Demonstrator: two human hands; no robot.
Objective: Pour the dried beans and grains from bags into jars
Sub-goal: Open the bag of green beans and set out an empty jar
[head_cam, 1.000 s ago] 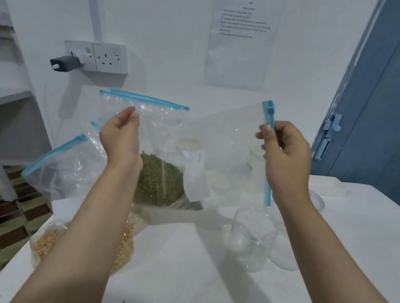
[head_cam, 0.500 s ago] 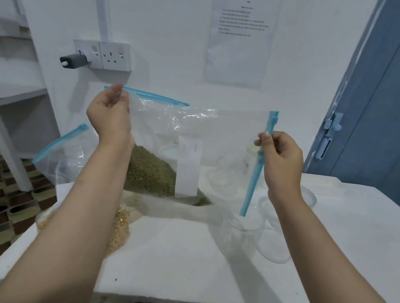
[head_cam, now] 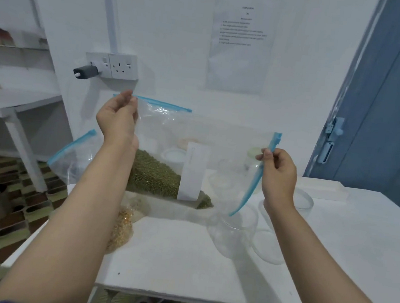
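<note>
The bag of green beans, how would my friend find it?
Start at the white table. Two hands lift one clear zip bag above its back edge. It alone holds green mung beans and has a white label; its neighbour holds yellow kernels.

Printed paper sheet [head_cam: 241, 42] on wall, above and beyond both hands: several lines of text, too small to read. White label [head_cam: 193, 172] on held bag, between the hands: faint, unreadable marks.
</note>
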